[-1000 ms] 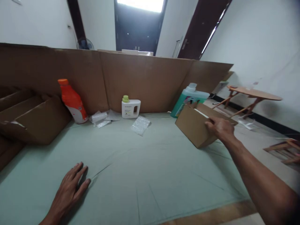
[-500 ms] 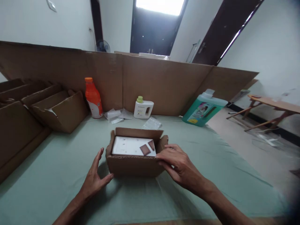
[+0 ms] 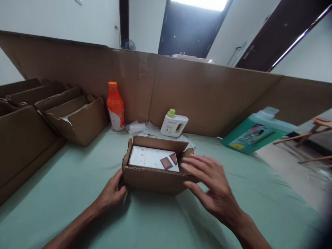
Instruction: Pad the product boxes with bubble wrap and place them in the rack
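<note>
An open cardboard box stands on the green cloth in front of me. Inside it lies a white box with brown square shapes printed on its top. My left hand grips the cardboard box at its left end, thumb at the front corner and fingers partly hidden along the side. At the other end my right hand is open, its fingers spread over the right front corner. Whether the right fingertips touch the cardboard, I cannot tell.
Along a cardboard screen stand an orange bottle, a white jug with a green cap and a teal jug. Bubble wrap lies between them. Several open cardboard boxes sit at left.
My left hand has closed on the left end of the cardboard box. My right hand has let go of the right front edge and spread its fingers. The camera view has shifted left.
</note>
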Motion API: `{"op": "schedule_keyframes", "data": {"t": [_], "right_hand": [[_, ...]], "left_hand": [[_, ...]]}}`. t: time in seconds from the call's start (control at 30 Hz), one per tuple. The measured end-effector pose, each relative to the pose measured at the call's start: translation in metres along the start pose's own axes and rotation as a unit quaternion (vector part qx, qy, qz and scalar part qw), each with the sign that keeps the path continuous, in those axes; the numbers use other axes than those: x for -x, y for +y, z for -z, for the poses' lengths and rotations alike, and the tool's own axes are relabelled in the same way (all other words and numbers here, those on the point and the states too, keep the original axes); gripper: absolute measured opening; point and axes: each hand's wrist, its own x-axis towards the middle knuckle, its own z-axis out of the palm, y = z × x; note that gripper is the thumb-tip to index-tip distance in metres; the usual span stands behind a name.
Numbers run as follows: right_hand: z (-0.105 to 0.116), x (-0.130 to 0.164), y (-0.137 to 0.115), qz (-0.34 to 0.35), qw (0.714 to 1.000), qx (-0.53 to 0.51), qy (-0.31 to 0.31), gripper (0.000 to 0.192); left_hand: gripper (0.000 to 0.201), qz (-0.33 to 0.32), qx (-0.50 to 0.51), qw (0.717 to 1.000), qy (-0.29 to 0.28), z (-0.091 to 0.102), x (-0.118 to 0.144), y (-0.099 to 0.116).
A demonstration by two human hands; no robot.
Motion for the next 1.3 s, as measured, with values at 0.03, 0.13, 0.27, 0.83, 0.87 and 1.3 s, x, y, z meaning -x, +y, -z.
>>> {"op": "schedule_keyframes", "data": {"t": [0.03,0.13,0.27,0.83,0.87,1.3], "right_hand": [[0.003,0.008,0.007,-0.038,0.998,-0.021,0.045,0.032],[-0.004,0.040,0.032,-0.244,0.948,-0.080,0.188,0.032],[-0.050,0.089,0.064,-0.453,0.865,-0.119,0.178,0.030],[-0.100,0.121,0.082,-0.390,0.917,-0.075,0.038,0.038],[-0.096,0.117,0.078,-0.396,0.913,-0.089,0.039,0.038],[-0.058,0.122,-0.107,-0.166,0.980,-0.110,-0.003,0.022]], "left_hand": [[0.051,0.008,0.001,1.000,0.011,0.010,-0.008,-0.003],[0.051,0.063,-0.011,0.995,0.071,0.037,-0.056,-0.006],[0.037,0.107,-0.060,0.986,0.111,0.038,-0.158,-0.002],[0.013,-0.147,-0.310,0.895,0.286,0.093,-0.049,0.020],[0.011,-0.169,-0.343,0.881,0.278,0.096,-0.019,0.014],[0.066,-0.168,-0.469,0.837,-0.227,-0.022,0.128,0.055]]}}
